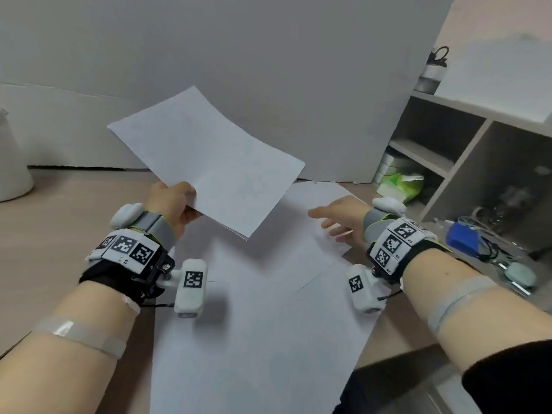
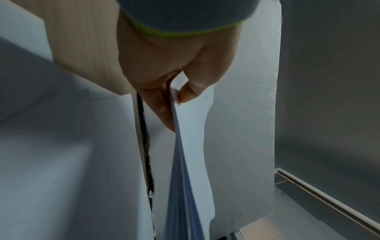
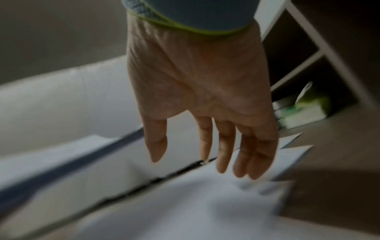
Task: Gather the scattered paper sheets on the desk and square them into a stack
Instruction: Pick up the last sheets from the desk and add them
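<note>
My left hand (image 1: 176, 201) pinches the near corner of a small bundle of white sheets (image 1: 206, 156) and holds it up off the desk, tilted toward the wall. In the left wrist view the thumb and fingers (image 2: 185, 92) clamp the bundle's edge (image 2: 180, 162). Below it, more white sheets (image 1: 263, 309) lie overlapping on the wooden desk (image 1: 65, 222). My right hand (image 1: 337, 219) hovers palm down, fingers straight, just over the far right sheet (image 1: 319, 195). In the blurred right wrist view that hand (image 3: 205, 129) is empty above the paper (image 3: 185, 203).
A grey board (image 1: 268, 55) stands along the back of the desk. A shelf unit (image 1: 466, 150) at the right holds a green pack (image 1: 400, 183); a blue box with cables (image 1: 466, 237) lies beside it. A white object (image 1: 12, 162) sits at the far left.
</note>
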Demonstrator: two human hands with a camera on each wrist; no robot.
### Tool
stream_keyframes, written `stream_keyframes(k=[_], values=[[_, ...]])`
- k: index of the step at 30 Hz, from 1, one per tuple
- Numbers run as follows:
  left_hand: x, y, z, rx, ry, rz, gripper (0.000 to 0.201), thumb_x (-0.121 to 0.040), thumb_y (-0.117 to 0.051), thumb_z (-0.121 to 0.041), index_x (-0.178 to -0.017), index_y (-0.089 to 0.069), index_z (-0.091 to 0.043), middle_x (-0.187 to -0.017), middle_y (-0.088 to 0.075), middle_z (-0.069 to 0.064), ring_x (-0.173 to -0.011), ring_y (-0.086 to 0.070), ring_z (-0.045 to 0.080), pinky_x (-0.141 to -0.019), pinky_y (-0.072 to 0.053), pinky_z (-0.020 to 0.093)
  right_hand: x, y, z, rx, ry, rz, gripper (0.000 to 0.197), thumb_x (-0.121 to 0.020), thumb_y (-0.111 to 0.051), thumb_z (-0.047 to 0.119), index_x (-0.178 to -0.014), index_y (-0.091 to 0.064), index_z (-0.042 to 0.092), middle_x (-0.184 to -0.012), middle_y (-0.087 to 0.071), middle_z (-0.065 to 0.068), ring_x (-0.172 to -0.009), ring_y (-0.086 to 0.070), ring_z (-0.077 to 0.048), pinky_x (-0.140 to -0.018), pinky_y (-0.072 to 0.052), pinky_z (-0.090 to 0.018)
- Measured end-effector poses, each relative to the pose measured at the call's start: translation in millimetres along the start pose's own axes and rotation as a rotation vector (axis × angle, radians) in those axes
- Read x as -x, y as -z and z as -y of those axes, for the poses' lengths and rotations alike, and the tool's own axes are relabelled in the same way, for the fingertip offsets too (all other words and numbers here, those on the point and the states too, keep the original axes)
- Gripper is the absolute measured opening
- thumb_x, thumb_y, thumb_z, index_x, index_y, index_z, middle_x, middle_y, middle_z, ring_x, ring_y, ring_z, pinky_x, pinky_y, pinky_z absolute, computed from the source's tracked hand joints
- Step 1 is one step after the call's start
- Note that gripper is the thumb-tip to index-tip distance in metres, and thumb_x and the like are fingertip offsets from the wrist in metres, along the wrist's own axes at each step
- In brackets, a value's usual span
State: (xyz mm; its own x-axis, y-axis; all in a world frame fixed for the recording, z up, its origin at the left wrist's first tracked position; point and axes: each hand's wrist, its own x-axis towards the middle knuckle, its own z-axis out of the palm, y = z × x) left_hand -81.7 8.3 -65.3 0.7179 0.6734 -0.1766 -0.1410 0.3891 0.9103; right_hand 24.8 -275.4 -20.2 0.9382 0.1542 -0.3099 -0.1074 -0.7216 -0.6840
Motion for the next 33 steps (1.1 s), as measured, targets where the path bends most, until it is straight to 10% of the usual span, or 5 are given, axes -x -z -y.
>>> stream_keyframes(k=[6,13,17,25,33], values=[[6.2,3.0,6.3,-0.039,-0.008,0.053,0.027,-0.089,-0.051,0.004,-0.114,-0.054,-0.003,-0.092,-0.061,0.012,-0.073,-0.063,0.029,-0.057,-0.057,0.035,-2.1,-4.3,-19.7,0.658,-0.121,-0.046,0.102,-0.037,-0.066,0.089,-0.106,-0.061,0.015,-0.106,-0.064,-0.006,-0.096,-0.060,-0.028,-0.082,-0.048,-0.035],[-0.1,16.2,8.0,-0.050,-0.021,0.060,0.019,-0.091,-0.051,0.003,-0.096,-0.058,-0.015,-0.095,-0.064,0.005,-0.086,-0.067,0.034,-0.049,-0.054,0.029,-12.1,-20.0,-9.9,0.837,-0.202,-0.066,0.102,-0.040,-0.070,0.087,-0.115,-0.059,0.018,-0.111,-0.062,-0.006,-0.093,-0.058,-0.026,-0.079,-0.046,-0.029],[-10.3,23.0,12.3,0.010,0.001,0.027,0.019,-0.088,-0.052,0.008,-0.094,-0.057,-0.010,-0.103,-0.063,0.013,-0.094,-0.066,0.036,-0.075,-0.058,0.046,-33.8,-25.8,-8.0,0.772,-0.183,0.014,0.109,-0.019,-0.076,0.079,-0.104,-0.065,0.011,-0.104,-0.069,-0.006,-0.095,-0.064,-0.027,-0.092,-0.052,-0.037],[-21.3,37.9,3.2,0.037,0.008,-0.012,0.019,-0.088,-0.056,0.000,-0.106,-0.054,-0.004,-0.093,-0.062,0.015,-0.070,-0.063,0.032,-0.056,-0.053,0.036,-35.8,-24.1,6.0,-0.095,-0.123,-0.083,0.018,-0.087,-0.069,0.013,-0.098,-0.058,0.005,-0.107,-0.063,-0.015,-0.093,-0.065,-0.035,-0.068,-0.060,-0.044],[-22.0,39.6,-3.5,0.199,-0.017,-0.006,0.021,-0.092,-0.053,0.003,-0.111,-0.048,-0.004,-0.091,-0.062,0.011,-0.059,-0.067,0.017,-0.047,-0.051,0.022,-51.9,-36.4,19.2,-0.400,0.006,0.043,0.043,-0.088,-0.069,0.004,-0.129,-0.058,0.006,-0.121,-0.067,-0.016,-0.104,-0.066,-0.034,-0.077,-0.059,-0.050]])
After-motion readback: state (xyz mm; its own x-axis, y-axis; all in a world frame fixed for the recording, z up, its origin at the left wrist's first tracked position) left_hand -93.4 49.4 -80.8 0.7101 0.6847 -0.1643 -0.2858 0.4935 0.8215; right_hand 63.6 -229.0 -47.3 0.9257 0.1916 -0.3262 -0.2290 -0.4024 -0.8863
